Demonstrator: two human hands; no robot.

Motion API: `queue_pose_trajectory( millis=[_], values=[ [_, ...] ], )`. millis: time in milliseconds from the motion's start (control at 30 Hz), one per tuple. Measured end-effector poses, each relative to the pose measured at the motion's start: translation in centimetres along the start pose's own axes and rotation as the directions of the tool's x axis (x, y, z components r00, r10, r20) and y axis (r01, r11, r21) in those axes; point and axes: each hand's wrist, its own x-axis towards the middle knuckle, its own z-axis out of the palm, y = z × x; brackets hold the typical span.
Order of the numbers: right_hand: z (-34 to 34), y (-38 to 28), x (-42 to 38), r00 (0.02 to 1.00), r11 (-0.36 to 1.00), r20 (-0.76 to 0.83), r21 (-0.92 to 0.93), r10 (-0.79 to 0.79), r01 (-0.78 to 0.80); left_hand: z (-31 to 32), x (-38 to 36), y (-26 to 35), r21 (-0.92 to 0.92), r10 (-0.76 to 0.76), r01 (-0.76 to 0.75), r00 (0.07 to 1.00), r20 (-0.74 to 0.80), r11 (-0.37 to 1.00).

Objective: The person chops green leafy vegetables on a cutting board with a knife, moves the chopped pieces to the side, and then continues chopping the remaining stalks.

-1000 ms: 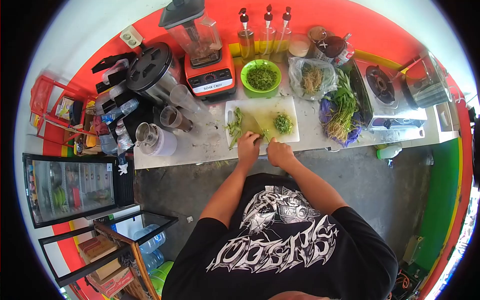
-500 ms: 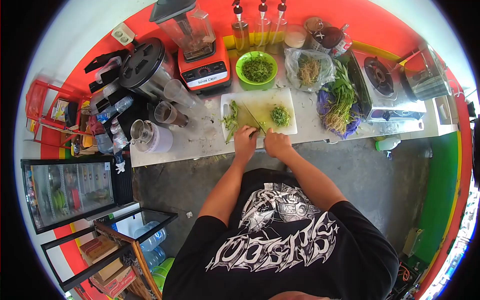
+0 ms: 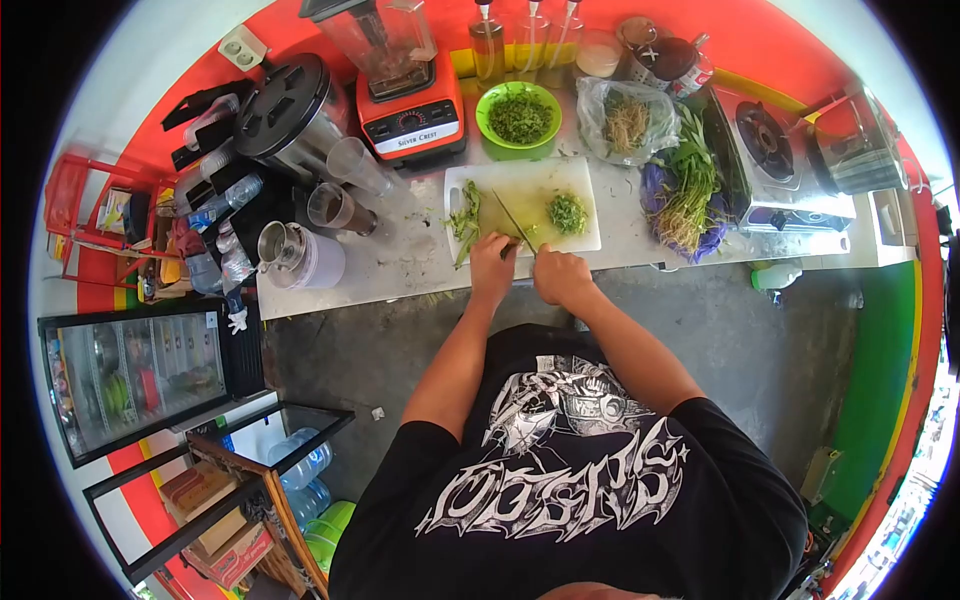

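Note:
My right hand (image 3: 560,274) is closed around the handle of a knife (image 3: 514,219), whose blade points away and to the left over a white cutting board (image 3: 580,245). Beside it, my left hand (image 3: 493,262) is closed on green stems at the board's near edge; the fingers partly cover them. Chopped greens (image 3: 568,213) lie in a small heap on the right of the board. On its left are longer leafy pieces (image 3: 464,222). Behind the board stands a green bowl (image 3: 518,150) holding finely chopped greens.
Left of the board are a red blender (image 3: 412,122), clear plastic cups (image 3: 340,208) and a metal-topped container (image 3: 300,257). To the right lie a plastic bag of rooted greens (image 3: 627,122), a rooted bunch (image 3: 688,195) and a gas stove (image 3: 790,165). Pump bottles (image 3: 487,45) line the back.
The whole view has shifted slightly. Both hands stay at the board's near edge, the right one still on the knife; the blade's position over the board differs little.

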Motion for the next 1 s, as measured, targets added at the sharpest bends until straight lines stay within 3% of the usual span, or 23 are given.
queue_pose_trajectory(
  millis=[67,100,200,267,400,567,900,1000],
  values=[
    [0.6,-0.2,-0.3,1.000,0.999,-0.009,0.028,0.029,-0.029,-0.1,0.1,0.8,-0.168,-0.164,0.161,0.987,-0.001,0.973],
    [0.9,-0.3,-0.2,1.000,0.999,-0.011,0.028,0.029,-0.029,-0.1,0.2,0.7,-0.168,-0.162,0.160,0.987,-0.002,0.973],
    [1.2,-0.3,0.2,0.999,0.999,-0.018,0.015,0.031,-0.031,0.1,0.1,0.2,-0.087,-0.044,0.041,0.999,-0.023,0.995],
    [0.5,0.0,1.1,1.000,0.999,-0.026,0.037,0.001,0.000,0.5,-0.3,-0.2,-0.020,0.035,-0.038,0.991,-0.131,0.999],
    [-0.6,-0.6,-0.1,0.999,0.999,-0.041,0.044,-0.001,0.002,0.3,-0.6,-0.1,-0.114,0.005,-0.016,0.995,-0.097,0.993],
    [1.4,-0.6,0.7,0.998,0.997,-0.059,0.073,0.035,-0.031,-0.2,-0.5,0.1,-0.032,0.125,-0.131,0.982,-0.140,0.991],
    [1.1,-1.5,0.5,0.999,1.000,-0.027,-0.006,0.021,-0.022,0.1,-0.7,-0.6,0.005,0.126,-0.126,0.983,-0.130,0.992],
    [1.3,-1.6,2.0,0.998,0.997,-0.058,0.068,0.033,-0.029,0.2,-0.7,-0.8,0.027,0.138,-0.136,0.982,-0.125,0.990]
  ],
)
